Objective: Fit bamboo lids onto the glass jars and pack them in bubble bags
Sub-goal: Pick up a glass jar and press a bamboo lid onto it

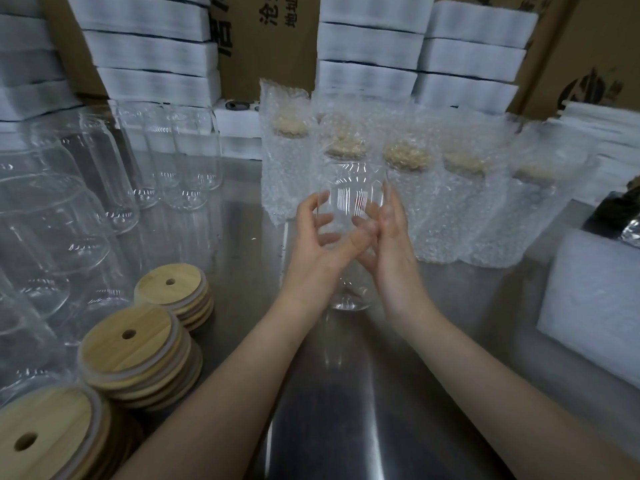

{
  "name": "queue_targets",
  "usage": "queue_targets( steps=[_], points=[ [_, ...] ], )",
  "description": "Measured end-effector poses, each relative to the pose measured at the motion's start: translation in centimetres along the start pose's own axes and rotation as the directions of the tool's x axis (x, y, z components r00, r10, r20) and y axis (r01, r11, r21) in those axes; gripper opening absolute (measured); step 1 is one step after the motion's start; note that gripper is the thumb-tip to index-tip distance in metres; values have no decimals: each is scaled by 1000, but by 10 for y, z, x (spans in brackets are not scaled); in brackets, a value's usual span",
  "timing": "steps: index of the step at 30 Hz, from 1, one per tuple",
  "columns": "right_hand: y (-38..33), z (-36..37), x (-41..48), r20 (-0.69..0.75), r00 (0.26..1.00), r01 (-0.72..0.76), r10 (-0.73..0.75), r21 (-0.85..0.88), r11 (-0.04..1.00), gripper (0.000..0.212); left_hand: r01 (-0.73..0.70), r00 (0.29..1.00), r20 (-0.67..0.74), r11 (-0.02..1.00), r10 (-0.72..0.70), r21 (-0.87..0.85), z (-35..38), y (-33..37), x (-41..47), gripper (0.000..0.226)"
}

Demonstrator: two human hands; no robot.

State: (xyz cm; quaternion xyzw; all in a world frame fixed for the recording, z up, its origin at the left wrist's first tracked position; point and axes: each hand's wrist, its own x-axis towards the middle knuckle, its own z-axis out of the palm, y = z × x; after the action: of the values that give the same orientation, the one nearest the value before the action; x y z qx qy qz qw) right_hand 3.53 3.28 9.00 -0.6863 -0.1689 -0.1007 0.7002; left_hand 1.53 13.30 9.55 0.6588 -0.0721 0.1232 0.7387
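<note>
glass jar [356, 188] gripped between left hand [322, 244], right hand [393, 237]

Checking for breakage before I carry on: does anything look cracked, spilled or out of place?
Nothing stands out. The jar between the left hand and right hand looks whole, the lid stacks are slightly staggered but standing, and the bagged jars stand in a row.
</note>
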Motion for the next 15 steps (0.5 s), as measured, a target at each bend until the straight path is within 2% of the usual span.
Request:
queue_targets(
  steps=[4,10,15],
  points=[
    [1,5,-2,6,1000,5,-6,101,995,62,-9,997,-80,1000,11,23,0,3,4,70],
    [3,-2,4,-24,999,-20,22,81,997,67,-28,991,-134,999,25,-22,2,-2,0,69],
    [2,-4,6,-10,999,-45,47,106,993,52,-28,993,-115,999,25,-25,1,-2,0,67]
  ],
)
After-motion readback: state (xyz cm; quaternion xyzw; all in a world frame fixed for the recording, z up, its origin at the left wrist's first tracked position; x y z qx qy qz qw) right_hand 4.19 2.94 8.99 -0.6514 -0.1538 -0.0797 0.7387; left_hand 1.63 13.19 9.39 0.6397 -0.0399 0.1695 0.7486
